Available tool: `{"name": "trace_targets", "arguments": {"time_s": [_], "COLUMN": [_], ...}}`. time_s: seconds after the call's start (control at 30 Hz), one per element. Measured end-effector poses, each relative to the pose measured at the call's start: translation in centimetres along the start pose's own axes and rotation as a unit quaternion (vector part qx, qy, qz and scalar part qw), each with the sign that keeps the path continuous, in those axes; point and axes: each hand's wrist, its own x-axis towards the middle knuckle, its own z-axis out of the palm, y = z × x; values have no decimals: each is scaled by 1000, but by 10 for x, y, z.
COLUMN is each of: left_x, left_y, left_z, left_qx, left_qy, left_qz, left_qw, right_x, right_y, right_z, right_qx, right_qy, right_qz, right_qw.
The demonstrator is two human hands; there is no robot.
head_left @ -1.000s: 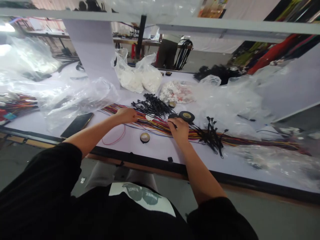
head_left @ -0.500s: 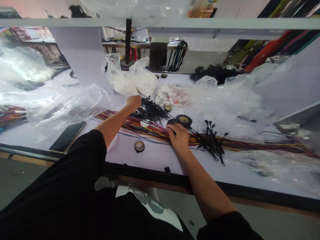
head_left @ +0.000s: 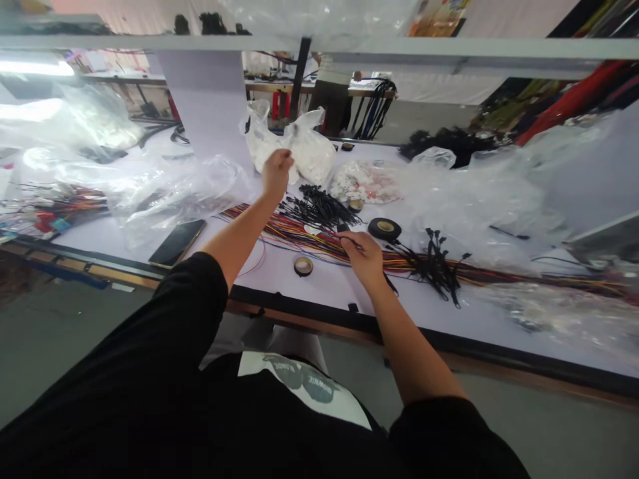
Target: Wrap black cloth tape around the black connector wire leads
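Observation:
My left hand [head_left: 276, 170] is stretched far out, its fingers closed at the edge of a clear bag of white parts [head_left: 304, 152]. What it pinches I cannot make out. My right hand [head_left: 366, 256] rests on a long bundle of coloured wires [head_left: 299, 233] lying across the white table [head_left: 319, 293], fingers curled on a black wire piece [head_left: 349, 241]. A roll of black tape [head_left: 384, 229] lies just beyond it. A heap of black connector leads [head_left: 319, 206] sits between my hands.
A phone [head_left: 177, 242] lies left of my arm. A small tape roll [head_left: 303, 266] and a red wire loop [head_left: 254, 256] lie near the front edge. More black leads [head_left: 439, 269] lie right. Crumpled clear plastic [head_left: 474, 199] covers the right and left, with another bag of parts [head_left: 367, 183] behind.
My left hand has left the wire bundle and reached away to the bag of white parts. My right hand has stayed on the wires near the tape roll.

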Motion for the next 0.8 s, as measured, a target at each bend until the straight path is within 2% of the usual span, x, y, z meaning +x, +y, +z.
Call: {"name": "trace_targets", "arguments": {"time_s": [0.03, 0.13, 0.27, 0.37, 0.43, 0.53, 0.57, 0.7, 0.8], "left_x": [8, 26, 32, 17, -8, -63, -84, -160, -195], "left_y": [-2, -1, 4, 16, 29, 49, 54, 59, 58], "left_z": [-3, -18, -41, -46, -46, -47, -49, -59, -67], "left_qx": [-43, -149, -157, -79, -41, -15, -25, -109, -136], "left_qy": [29, 31, 56, 20, -32, -176, -205, -253, -248], "left_qz": [-46, -126, -97, -80, -92, -105, -111, -106, -96], "left_qw": [998, 980, 981, 993, 994, 979, 972, 955, 954], "right_x": [-3, -10, -12, -10, -9, -14, -18, -42, -62], "right_y": [-1, -5, -11, -19, -26, -42, -49, -80, -100], "right_z": [1, 1, 6, 13, 16, 12, 9, -3, -8], "right_qx": [1, 9, 28, 55, 95, 186, 213, 238, 224], "right_qy": [6, 17, 8, 1, -7, -13, -17, -52, -60], "right_qz": [10, 30, 42, 51, 62, 87, 90, 78, 81], "right_qw": [1000, 999, 999, 997, 993, 979, 973, 967, 969]}}
